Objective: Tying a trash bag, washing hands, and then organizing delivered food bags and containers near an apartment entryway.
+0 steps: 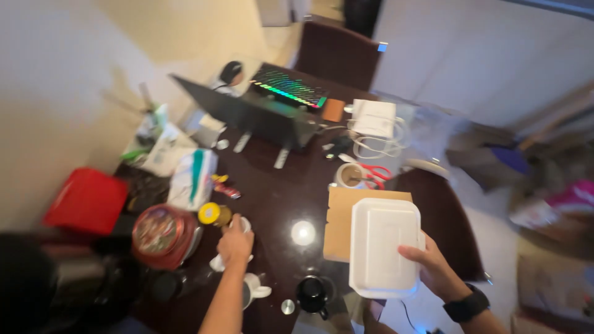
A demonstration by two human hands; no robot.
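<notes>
My right hand (430, 265) grips the right edge of a closed white foam food container (383, 244), held over a brown cardboard sheet (339, 222) near the table's front. My left hand (236, 243) rests on a small white object (218, 262) by a yellow-lidded jar (211, 214), fingers closed over it. A white mug (255, 287) and a black mug (312, 294) stand just below.
The dark glossy table (278, 192) carries an open laptop (247, 111) with a lit keyboard, a white charger and cable (374, 120), red-handled scissors (377, 174) by a cup (348, 176), a round red tin (159, 232) and white packets (193, 176). A dark chair (337, 52) stands behind.
</notes>
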